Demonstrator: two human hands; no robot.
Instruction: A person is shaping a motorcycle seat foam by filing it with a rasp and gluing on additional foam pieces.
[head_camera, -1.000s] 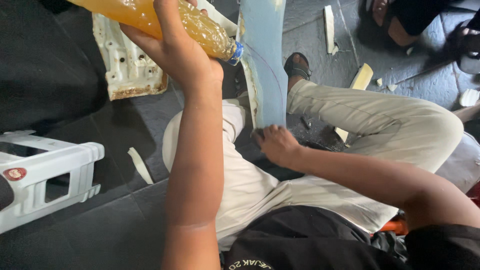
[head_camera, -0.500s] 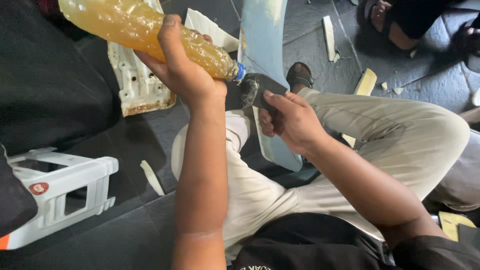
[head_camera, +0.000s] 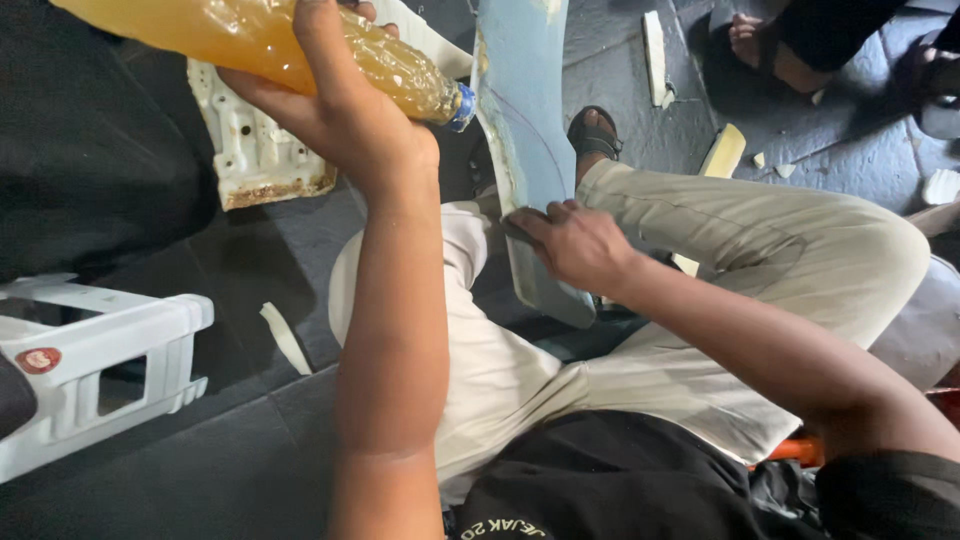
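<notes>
My left hand (head_camera: 340, 110) grips a clear plastic bottle (head_camera: 250, 35) full of orange-yellow liquid. The bottle is tilted, and its blue-capped mouth (head_camera: 462, 105) touches the edge of a light blue curved panel (head_camera: 525, 100). The panel stands between my knees. My right hand (head_camera: 575, 245) lies on the panel's lower part, fingers pressing a small dark pad (head_camera: 520, 228) against its surface. Most of the pad is hidden under my fingers.
A white plastic stool (head_camera: 90, 350) stands at the left. A white perforated plastic part (head_camera: 245, 150) lies behind my left arm. Pale scraps (head_camera: 725, 150) are scattered on the dark tiled floor. Another person's sandalled foot (head_camera: 760, 45) is at the top right.
Half a second ago my right hand held the dark pad up near the bottle's mouth. It has since come down flat onto the panel. The bottle stays tilted at the panel's edge.
</notes>
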